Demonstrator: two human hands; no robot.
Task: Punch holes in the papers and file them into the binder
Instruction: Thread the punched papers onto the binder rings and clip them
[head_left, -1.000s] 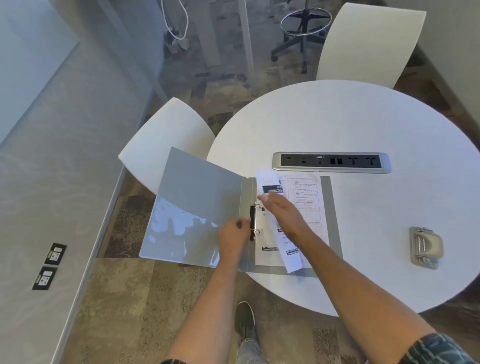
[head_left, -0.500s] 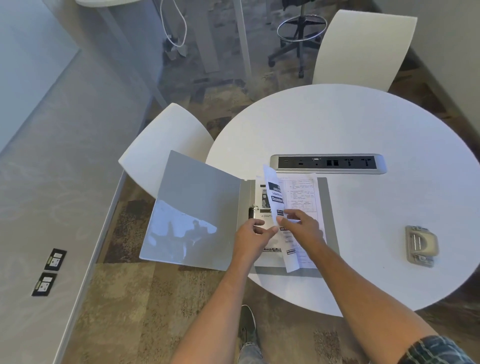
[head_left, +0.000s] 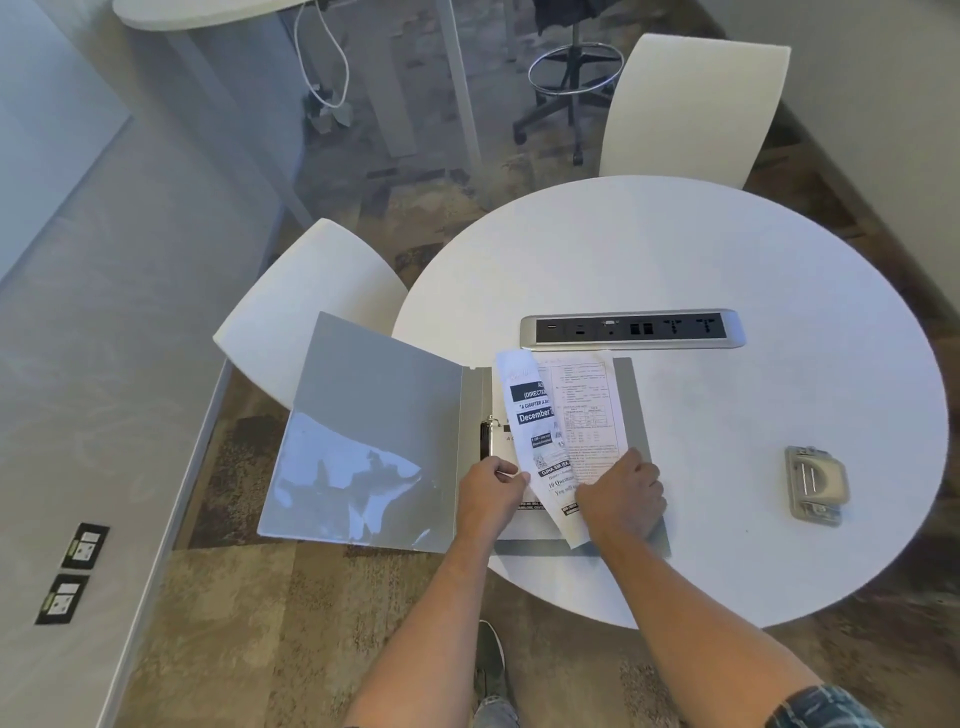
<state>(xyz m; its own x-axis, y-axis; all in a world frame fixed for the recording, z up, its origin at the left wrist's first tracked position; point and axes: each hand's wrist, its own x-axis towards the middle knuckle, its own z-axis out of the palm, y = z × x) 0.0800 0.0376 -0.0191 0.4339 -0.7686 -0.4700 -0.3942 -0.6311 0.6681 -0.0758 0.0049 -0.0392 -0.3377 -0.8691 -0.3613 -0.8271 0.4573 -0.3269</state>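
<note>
Head view, binder: I see the binder lying open at the near left edge of the round surface, its left cover hanging out past the rim, its right cover flat under the papers.
Head view, papers: The papers lie on the right cover, long axis running away from me; the top sheet is curled up along its left edge, next to the rings.
Head view, left hand: My left hand sits at the near end of the rings, fingers curled, and seems to pinch the lifted edge of the top sheet; the exact contact is too small to be sure of.
Head view, right hand: My right hand lies on the near right part of the papers, fingers bent down on the stack, pressing it rather than gripping it.
Key relation: The rings stand just left of the curled edge and just beyond my left fingers, their line parallel to the sheets' long axis. The left hand is the nearer one, so I judge the edge has to travel leftward onto the rings while the right hand steadies the stack.
Rings: I cannot tell whether they are open or snapped shut.
Hole punch: It rests well apart to the right, untouched by either hand.
Surface: A power strip is set in the middle, just beyond the papers.
Room: Two white chairs stand at the surface, a stool farther off, patterned carpet below.
</note>
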